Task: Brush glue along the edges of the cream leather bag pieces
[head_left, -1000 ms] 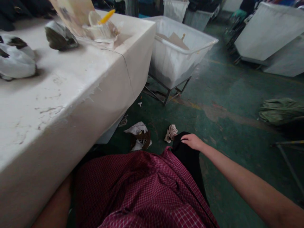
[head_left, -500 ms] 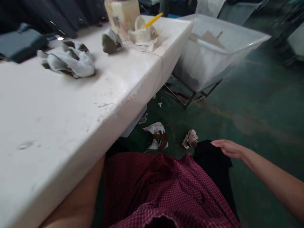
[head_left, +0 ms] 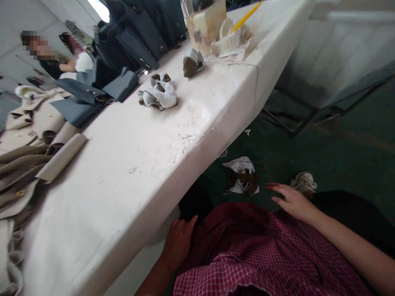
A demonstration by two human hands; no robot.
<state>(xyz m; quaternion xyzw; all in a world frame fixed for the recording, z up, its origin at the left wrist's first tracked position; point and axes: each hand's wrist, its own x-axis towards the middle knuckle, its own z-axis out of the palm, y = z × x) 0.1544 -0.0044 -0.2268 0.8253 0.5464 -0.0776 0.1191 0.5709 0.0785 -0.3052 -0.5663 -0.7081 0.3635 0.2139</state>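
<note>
My left hand hangs below the edge of the white table, fingers loosely curled against the red checked shirt, holding nothing I can see. My right hand hovers over the shirt's front and my black trousers, fingers stretched out and apart, empty. On the floor beyond it lie a white and brown rag and a pale shoe.
On the table: a crumpled white cloth, a small dark wad, a yellowish container with a yellow stick, dark grey bags and beige leather pieces. Other people sit at the far left. A white cart stands right.
The view has swung left along the table. My right hand moved from the black trouser knee toward the shirt front and spread its fingers. My left hand has come into view.
</note>
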